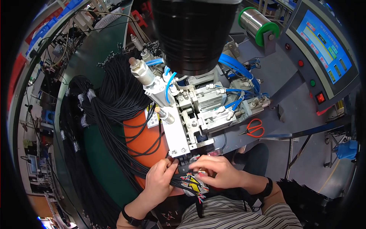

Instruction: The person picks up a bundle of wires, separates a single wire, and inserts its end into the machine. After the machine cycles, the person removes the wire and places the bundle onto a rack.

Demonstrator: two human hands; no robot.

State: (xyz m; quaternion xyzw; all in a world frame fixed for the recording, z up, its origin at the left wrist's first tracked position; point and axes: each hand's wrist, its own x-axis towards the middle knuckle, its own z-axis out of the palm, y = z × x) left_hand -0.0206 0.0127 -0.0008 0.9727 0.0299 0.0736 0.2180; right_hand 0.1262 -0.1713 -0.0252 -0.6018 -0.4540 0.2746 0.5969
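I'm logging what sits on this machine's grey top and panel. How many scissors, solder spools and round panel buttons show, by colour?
Orange-handled scissors: 1
Green-flanged solder spool: 1
Red round button: 1
Green round button: 1
Total: 4
Both hands, the left hand and the right hand, work at the cable ends below the machine.

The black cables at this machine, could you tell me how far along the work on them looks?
Done: cannot tell; no finished pile stands apart. In hand: left hand and right hand hold black cables with coloured wire ends at the foot of the machine's white fixture. Left: a big bundle of black cables lies across the green table.
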